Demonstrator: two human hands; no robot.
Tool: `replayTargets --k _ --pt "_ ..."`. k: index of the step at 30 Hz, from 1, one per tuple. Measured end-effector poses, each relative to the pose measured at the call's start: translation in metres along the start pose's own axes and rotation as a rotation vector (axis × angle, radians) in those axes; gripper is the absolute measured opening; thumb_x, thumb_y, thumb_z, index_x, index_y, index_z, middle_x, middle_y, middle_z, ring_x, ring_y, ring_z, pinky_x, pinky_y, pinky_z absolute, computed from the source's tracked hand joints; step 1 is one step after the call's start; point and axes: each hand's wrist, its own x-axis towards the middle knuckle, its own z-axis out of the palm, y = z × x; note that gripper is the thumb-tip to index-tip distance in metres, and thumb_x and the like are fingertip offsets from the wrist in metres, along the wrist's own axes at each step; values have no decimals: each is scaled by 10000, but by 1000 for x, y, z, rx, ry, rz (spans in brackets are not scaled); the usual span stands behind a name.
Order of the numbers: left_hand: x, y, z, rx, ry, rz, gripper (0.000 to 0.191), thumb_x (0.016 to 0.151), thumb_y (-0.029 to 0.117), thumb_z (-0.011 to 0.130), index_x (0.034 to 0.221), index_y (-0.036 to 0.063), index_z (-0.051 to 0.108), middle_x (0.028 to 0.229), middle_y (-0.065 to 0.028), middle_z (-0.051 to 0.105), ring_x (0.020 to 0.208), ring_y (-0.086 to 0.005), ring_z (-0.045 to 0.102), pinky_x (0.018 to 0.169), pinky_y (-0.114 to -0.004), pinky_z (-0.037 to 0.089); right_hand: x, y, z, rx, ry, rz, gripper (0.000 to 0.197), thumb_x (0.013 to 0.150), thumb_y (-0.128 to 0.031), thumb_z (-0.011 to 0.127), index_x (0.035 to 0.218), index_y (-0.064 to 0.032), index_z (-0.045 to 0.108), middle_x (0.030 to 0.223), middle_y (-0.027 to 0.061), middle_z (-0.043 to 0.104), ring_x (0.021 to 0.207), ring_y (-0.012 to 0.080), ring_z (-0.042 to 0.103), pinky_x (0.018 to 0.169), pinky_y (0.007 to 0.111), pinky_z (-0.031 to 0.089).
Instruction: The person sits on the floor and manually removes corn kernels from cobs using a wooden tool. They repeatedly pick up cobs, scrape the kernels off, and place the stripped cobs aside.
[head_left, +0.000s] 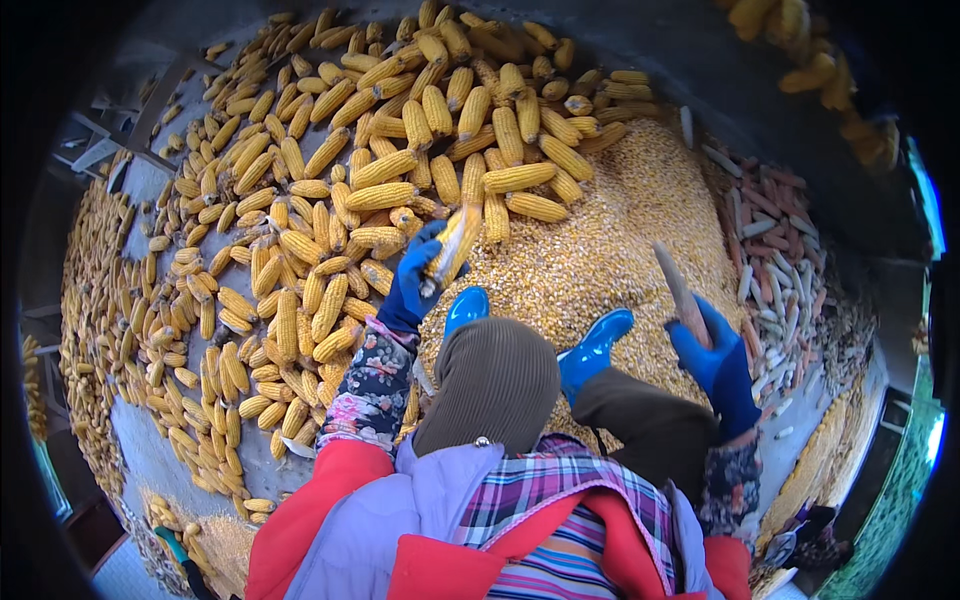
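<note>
My left hand, in a blue glove, grips a yellow corn cob that has a strip of pale husk on it. It is raised beside the heap of whole corn cobs. In my right hand, also blue-gloved, is a pale, tapered stick-like piece; whether it is a bare cob or a wooden tool I cannot tell. Loose corn kernels lie in a thick layer between the hands and around my blue boots.
Stripped cobs, reddish and whitish, are piled at the right. More whole cobs spread across the grey floor at the left. Wooden framing stands at the upper left. Corn cobs hang at the upper right.
</note>
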Motion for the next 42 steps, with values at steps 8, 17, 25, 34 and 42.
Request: replayTargets --k 8,17,25,34,42 --pt "-67 77 193 -123 -486 197 711 1017 199 507 1647 88 196 1617 -197 366 1437 -420 449 1138 -499 456 -57 -44 -13 367 33 -116 545 947 -307 727 1386 -12 595 1022 57 731 709 107 667 550 241 475" --pt "-133 49 288 580 -444 1033 657 1050 198 598 1597 20 280 1531 -149 445 1356 -231 497 1132 -379 430 -137 -73 33 892 -253 -287 581 1014 -383 627 1464 -30 520 1272 118 691 1026 175 704 738 242 538" --pt "-192 31 339 258 -198 898 697 1016 136 646 1598 40 273 1477 -112 497 1311 -209 522 1128 -355 423 -176 -69 44 834 -233 -347 476 999 -402 670 1268 -16 597 1009 81 722 786 140 662 670 272 517" --pt "-203 96 312 390 -391 457 484 1033 346 641 1419 71 545 1174 -85 663 1050 -184 674 875 -317 595 -181 -53 -30 851 -133 -371 551 954 -438 736 1284 -8 636 956 49 670 781 148 661 719 270 554" --pt "-212 92 301 854 -607 -48 506 1040 400 587 1423 70 580 1203 -71 655 890 -164 710 673 -260 576 -164 -37 -62 842 -113 -362 437 1051 -279 585 1371 17 616 1122 79 685 1001 159 684 903 309 571"
